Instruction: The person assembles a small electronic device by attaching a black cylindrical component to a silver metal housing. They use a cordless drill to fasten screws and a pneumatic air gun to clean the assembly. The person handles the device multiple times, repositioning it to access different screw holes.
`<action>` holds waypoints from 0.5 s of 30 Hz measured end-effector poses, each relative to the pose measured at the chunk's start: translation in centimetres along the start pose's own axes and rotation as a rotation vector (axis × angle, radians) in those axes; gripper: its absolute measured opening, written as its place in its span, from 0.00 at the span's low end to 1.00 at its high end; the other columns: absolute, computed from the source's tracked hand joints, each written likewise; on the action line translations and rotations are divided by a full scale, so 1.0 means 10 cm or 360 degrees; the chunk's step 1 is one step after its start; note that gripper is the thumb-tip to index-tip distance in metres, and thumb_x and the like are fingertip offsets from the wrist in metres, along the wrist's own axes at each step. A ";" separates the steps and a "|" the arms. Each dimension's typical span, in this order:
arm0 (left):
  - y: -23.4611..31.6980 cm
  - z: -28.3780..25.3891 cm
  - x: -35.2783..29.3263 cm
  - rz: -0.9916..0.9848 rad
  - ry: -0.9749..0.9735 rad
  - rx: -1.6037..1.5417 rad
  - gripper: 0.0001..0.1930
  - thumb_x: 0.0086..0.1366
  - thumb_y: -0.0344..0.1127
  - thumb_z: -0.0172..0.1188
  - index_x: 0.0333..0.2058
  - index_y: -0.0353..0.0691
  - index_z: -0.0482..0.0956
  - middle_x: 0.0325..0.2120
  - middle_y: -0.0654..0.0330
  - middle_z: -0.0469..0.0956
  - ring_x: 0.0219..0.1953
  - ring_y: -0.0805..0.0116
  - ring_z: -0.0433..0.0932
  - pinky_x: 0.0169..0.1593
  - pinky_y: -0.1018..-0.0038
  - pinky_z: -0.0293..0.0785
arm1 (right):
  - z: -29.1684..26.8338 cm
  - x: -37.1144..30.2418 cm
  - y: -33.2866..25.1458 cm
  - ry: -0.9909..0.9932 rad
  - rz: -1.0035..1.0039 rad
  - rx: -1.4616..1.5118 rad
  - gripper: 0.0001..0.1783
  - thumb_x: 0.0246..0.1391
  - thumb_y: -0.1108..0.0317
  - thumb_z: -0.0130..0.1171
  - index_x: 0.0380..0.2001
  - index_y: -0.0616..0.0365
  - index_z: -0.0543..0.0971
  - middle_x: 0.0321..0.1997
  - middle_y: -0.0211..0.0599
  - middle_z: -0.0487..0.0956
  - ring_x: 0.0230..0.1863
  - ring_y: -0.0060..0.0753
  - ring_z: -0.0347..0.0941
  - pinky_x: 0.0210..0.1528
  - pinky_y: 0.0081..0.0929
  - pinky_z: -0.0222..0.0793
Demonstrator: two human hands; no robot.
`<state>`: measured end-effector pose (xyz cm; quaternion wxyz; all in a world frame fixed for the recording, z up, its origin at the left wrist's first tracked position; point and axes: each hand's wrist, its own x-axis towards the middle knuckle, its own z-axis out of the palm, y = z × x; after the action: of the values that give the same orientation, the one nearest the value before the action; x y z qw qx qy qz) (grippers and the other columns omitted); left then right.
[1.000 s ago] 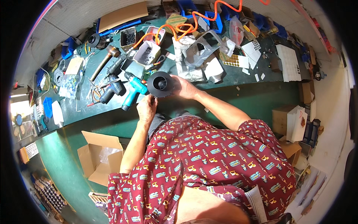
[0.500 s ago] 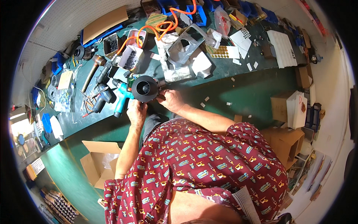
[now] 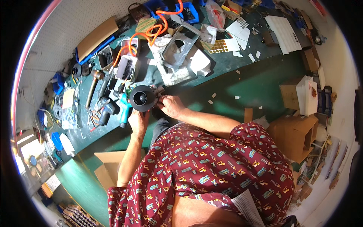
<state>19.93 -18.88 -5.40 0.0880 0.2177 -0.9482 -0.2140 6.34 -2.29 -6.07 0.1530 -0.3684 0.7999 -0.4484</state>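
Observation:
A black funnel-shaped part (image 3: 143, 98) with a round opening faces up at the near edge of the workbench. My left hand (image 3: 138, 122) is closed on its near underside, fingertips hidden beneath it. At its right side my right hand (image 3: 172, 106) is closed too, thumb and fingers pinched against it; the exact point of contact is hidden. A metal fitting (image 3: 160, 90) juts out just beyond the right fingers. Close by on the left lies a teal cordless power tool (image 3: 124, 113), partly covered by the black part.
On the green bench (image 3: 151, 72) lie a hammer (image 3: 93, 85), a dark power tool (image 3: 107, 110), a box of small dark parts (image 3: 128, 69), a coiled orange hose (image 3: 154, 31) and a grey plastic housing (image 3: 180, 44). Cardboard boxes (image 3: 293, 132) stand on the floor at right.
The black part has tipped a little, its opening now facing more toward the left and near side. Both hands keep their hold. The whole view has shifted slightly.

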 end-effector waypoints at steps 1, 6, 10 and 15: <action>0.02 -0.01 0.01 -0.0026 -0.0020 -0.0020 0.11 0.57 0.35 0.67 0.38 0.40 0.80 0.25 0.51 0.79 0.28 0.49 0.80 0.32 0.60 0.74 | -0.06 0.01 -0.06 0.0032 0.0040 0.0103 0.12 0.51 0.61 0.64 0.35 0.57 0.81 0.33 0.50 0.83 0.35 0.55 0.80 0.38 0.46 0.77; -0.07 -0.04 -0.08 -0.0027 -0.0127 0.0091 0.12 0.58 0.37 0.69 0.39 0.40 0.81 0.23 0.52 0.79 0.25 0.52 0.79 0.31 0.61 0.73 | -0.23 0.07 -0.13 0.0030 0.0477 0.0322 0.11 0.50 0.62 0.64 0.33 0.57 0.81 0.30 0.47 0.82 0.35 0.53 0.80 0.37 0.44 0.75; -0.05 -0.09 -0.11 -0.0066 -0.0146 0.0092 0.13 0.56 0.36 0.67 0.41 0.42 0.82 0.26 0.50 0.82 0.29 0.50 0.81 0.34 0.60 0.76 | -0.20 0.47 0.15 0.0404 -0.0030 0.0488 0.06 0.53 0.72 0.59 0.34 0.61 0.81 0.34 0.46 0.81 0.38 0.50 0.78 0.43 0.42 0.73; 0.11 -0.29 -0.09 -0.0174 -0.0236 0.0035 0.17 0.54 0.35 0.67 0.43 0.42 0.82 0.28 0.50 0.82 0.30 0.48 0.82 0.35 0.60 0.77 | -0.29 1.08 0.37 -0.0680 -0.0141 0.0618 0.15 0.53 0.70 0.54 0.41 0.63 0.84 0.42 0.49 0.85 0.45 0.47 0.81 0.51 0.37 0.75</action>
<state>21.12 -18.65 -2.37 0.0034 0.2537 -0.9411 -0.2235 -4.38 -7.19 -6.59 0.3660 -0.4528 0.6320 -0.5115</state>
